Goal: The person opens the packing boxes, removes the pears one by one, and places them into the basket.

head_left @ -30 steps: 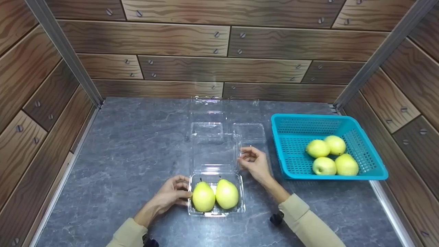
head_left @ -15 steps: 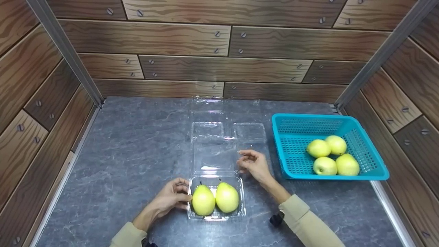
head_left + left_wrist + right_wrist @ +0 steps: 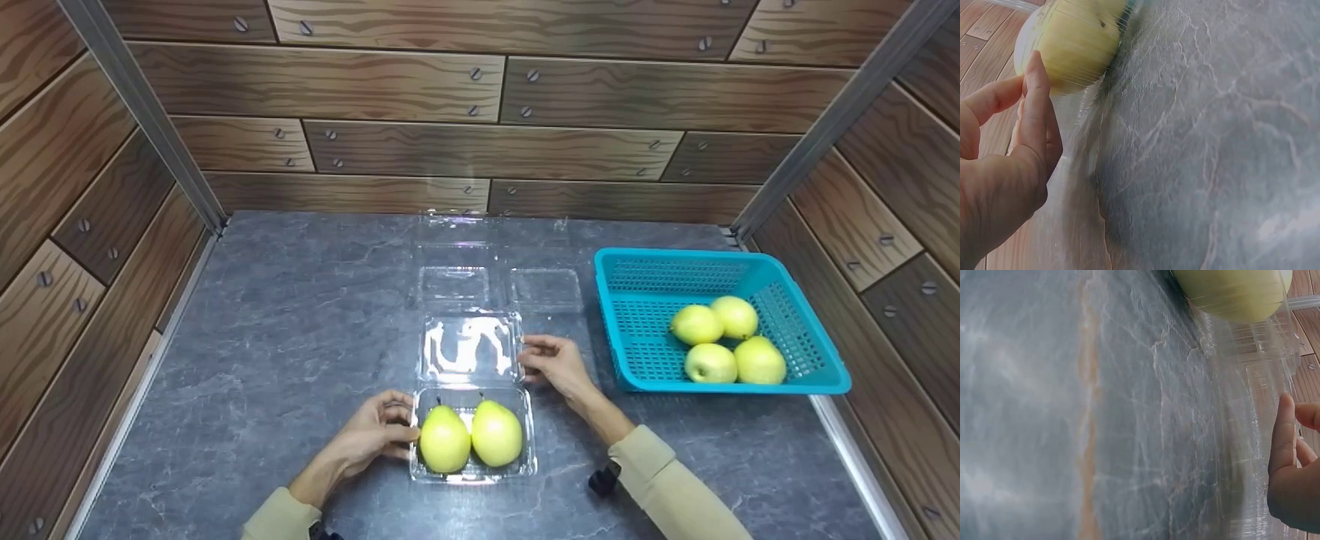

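Observation:
A clear plastic clamshell container (image 3: 529,459) lies with its lid (image 3: 444,367) folded back on the far side. Two yellow-green pears, a left pear (image 3: 445,441) and a right pear (image 3: 496,433), sit side by side in its base, stems away from me. At the base's left edge, my left hand (image 3: 369,429) pinches the rim between thumb and fingers; the left wrist view shows this pinch (image 3: 1016,129) close below a pear. My right hand (image 3: 556,367) holds the lid's right edge, and in the right wrist view its thumb and forefinger (image 3: 1282,439) meet there.
A teal basket (image 3: 611,360) with several pears (image 3: 712,364) stands to the right. More clear plastic containers (image 3: 544,289) lie behind the lid, their outlines faint. Wood-patterned walls (image 3: 405,150) enclose the grey marbled tabletop (image 3: 300,300).
The lid's far edge has come toward me, and bright glare now covers it. My right hand has followed slightly nearer. The base with its pears has shifted a little toward me.

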`<state>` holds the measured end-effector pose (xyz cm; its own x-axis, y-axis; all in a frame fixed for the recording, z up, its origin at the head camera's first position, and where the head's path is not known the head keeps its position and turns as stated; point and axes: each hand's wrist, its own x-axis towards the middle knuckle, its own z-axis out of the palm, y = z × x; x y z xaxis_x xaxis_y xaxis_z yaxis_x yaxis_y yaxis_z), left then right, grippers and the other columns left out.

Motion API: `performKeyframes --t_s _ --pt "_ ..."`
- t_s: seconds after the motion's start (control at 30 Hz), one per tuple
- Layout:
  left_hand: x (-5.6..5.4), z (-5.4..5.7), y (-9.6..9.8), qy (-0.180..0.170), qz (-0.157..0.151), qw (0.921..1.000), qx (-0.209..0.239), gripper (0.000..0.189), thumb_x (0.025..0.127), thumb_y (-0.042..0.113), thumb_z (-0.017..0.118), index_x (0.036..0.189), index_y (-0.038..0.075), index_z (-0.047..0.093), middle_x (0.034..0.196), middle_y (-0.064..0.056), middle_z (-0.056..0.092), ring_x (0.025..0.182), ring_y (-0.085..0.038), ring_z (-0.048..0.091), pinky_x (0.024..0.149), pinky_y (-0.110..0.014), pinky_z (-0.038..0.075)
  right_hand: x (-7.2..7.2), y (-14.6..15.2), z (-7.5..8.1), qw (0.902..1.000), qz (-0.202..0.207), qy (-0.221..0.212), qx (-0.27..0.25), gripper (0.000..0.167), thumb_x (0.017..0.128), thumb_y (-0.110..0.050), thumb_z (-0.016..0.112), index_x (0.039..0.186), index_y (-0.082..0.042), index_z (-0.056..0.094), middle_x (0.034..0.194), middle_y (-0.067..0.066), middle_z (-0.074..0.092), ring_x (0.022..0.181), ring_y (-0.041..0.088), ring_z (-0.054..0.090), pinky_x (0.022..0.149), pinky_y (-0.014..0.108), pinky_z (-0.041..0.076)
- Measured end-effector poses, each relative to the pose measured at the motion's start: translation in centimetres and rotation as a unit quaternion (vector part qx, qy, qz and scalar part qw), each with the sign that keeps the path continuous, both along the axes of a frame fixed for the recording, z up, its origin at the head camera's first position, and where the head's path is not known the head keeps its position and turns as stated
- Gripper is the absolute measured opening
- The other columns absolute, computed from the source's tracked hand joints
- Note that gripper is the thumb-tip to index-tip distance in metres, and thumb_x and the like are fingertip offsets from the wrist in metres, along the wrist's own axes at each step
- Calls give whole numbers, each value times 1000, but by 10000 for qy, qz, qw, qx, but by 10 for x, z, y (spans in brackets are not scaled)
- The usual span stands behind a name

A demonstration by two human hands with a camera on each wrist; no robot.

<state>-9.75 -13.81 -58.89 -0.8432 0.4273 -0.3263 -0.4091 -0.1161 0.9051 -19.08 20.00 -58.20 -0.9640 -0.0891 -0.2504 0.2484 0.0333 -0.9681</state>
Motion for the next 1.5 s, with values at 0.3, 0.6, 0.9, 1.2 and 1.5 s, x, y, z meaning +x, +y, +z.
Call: performKeyframes --t_s 0.3,0.6,0.9,1.2,1.5 --pt "-1 0 1 -36 33 10000 3 48 85 -11 72 126 -3 48 97 -4 63 80 -19 67 67 -33 69 -2 1 -5 9993 128 -280 -214 49 90 6 71 137 16 58 86 -3 75 68 7 71 62 19 65" --pt "0 0 0 -34 73 10000 -5 46 85 -10 73 123 -2 49 96 -3 63 80 -17 68 65 -32 69 -3 0 -8 9983 40 -528 -262 49 91 1 73 136 14 60 91 1 76 70 8 71 64 19 65" --pt "-2 0 0 -53 149 9998 -73 45 87 -9 74 123 -1 49 95 -2 62 80 -17 68 66 -32 69 -6 -4 -11 9972 -62 -689 -291 46 92 0 73 134 13 62 86 1 72 67 9 69 62 20 65" --pt "-3 0 1 -32 186 9997 -145 45 86 -9 73 125 -4 50 99 -5 63 83 -18 68 69 -33 69 -9 -3 -14 9964 -15 -747 -397 47 93 -2 74 135 15 60 84 1 74 66 8 69 63 20 65" --pt "-3 0 2 0 213 9998 -66 44 86 -10 73 123 -2 50 98 -3 64 83 -18 69 67 -33 69 -6 2 -5 9979 102 -643 61 43 96 -10 73 134 9 65 89 4 74 70 11 72 66 23 67"
